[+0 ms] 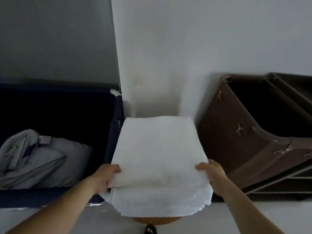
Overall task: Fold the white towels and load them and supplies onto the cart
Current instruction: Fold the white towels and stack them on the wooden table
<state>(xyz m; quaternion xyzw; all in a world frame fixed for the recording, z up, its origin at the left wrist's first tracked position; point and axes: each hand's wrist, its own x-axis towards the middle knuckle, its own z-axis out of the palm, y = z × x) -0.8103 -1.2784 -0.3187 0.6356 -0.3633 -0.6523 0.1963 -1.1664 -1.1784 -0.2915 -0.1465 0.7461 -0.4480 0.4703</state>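
Head view: your left hand (106,177) and right hand (211,173) clasp the folded white terry towel (157,149) at near corners (likely squaring it on the pile (152,205)).

Stacked folded white towels (157,149) rest on an orange-brown, round-edged stool (157,220) standing on the pale floor (236,217).

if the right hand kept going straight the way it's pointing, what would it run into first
The top folded towel: the right hand grips its right edge, pointing forward and inward. Pushing on would shove the towel toward the white pillar behind, though how far back that stands is unclear.
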